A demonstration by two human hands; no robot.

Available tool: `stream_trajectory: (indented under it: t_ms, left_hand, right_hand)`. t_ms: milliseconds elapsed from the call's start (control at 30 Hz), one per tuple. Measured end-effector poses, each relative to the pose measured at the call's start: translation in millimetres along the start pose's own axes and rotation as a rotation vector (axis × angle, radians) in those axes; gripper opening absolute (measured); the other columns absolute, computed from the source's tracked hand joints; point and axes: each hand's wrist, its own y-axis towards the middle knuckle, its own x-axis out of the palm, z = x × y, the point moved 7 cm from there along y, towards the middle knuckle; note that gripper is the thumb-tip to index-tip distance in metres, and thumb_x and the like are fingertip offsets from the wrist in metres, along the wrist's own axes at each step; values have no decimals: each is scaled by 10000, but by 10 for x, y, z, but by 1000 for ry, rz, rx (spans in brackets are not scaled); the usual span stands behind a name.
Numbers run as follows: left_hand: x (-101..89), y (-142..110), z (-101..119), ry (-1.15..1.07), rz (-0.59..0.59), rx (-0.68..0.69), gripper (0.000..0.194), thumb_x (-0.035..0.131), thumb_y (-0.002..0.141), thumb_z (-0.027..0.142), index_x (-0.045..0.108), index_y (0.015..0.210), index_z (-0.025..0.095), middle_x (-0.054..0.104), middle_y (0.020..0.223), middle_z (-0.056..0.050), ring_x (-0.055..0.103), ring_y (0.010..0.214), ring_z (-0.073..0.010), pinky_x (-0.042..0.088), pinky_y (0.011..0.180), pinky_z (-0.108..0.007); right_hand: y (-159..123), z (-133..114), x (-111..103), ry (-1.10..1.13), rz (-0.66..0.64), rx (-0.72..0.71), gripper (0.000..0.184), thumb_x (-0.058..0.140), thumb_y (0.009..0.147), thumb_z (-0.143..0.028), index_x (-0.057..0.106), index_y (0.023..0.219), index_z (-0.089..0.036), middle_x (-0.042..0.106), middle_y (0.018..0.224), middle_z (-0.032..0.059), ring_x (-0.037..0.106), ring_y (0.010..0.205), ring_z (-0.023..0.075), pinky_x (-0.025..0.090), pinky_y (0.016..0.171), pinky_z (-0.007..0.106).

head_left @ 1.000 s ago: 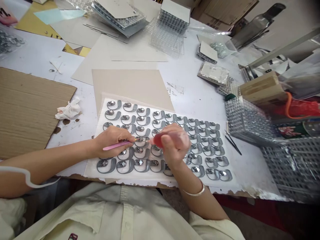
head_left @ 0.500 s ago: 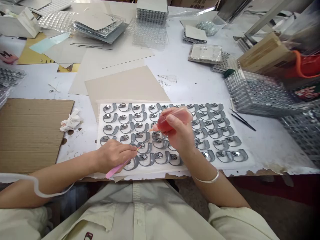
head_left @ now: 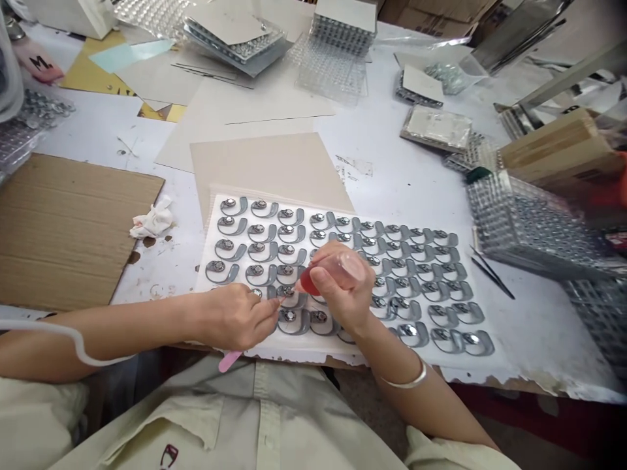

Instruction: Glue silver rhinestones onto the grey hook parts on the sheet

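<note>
My left hand (head_left: 240,316) is closed around pink tweezers (head_left: 229,361), whose wide end sticks out below the palm. Their tip reaches a grey curved piece (head_left: 300,299) with a round, shiny metal part on it. In my right hand (head_left: 343,287) is a soft clear squeeze bottle (head_left: 345,267) of red liquid, tilted with its nozzle pointing down and left. Nozzle and tweezer tip are close together over that piece; whether they touch I cannot tell. Similar grey pieces lie in rows on a white sheet (head_left: 208,225), some hidden under my hands.
Left of the sheet lie a cardboard piece (head_left: 63,228) and a crumpled tissue (head_left: 153,219). Dark tweezers (head_left: 494,275) rest at the right, beside stacked clear trays (head_left: 529,222). Beige card (head_left: 274,166) lies behind the sheet. More bead-filled trays (head_left: 343,32) stand farther back.
The bottle's nozzle has come down and left, close to the tweezer tip. My left hand has turned slightly. The whole view has shifted and tilted.
</note>
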Motion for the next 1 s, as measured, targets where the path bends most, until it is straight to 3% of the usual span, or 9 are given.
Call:
stream_trajectory:
  t_ms: [233, 667, 1000]
  left_hand:
    - [49, -35, 17, -25, -49, 13, 194, 491, 875, 157, 649, 913, 52, 706, 934, -157, 621, 523, -149, 469, 343, -276]
    - [55, -40, 0, -42, -36, -11, 180, 519, 882, 187, 649, 887, 62, 701, 926, -158, 596, 496, -133, 476, 359, -261]
    - [7, -10, -20, -54, 4, -22, 131, 506, 853, 70, 625, 898, 38, 699, 847, -153, 597, 484, -138, 498, 366, -255]
  right_hand:
    - [-15, 63, 65, -35, -47, 97, 173, 646, 803, -243, 549, 668, -195, 573, 632, 4, 560, 574, 138, 473, 524, 294]
    - [3, 25, 87, -86, -59, 32, 213, 638, 815, -268, 544, 634, -207, 584, 595, 1, 554, 562, 143, 473, 528, 305]
    - [-15, 45, 61, -77, -28, 27, 214, 628, 827, -279, 554, 639, -205, 587, 613, 6, 557, 575, 145, 474, 536, 315]
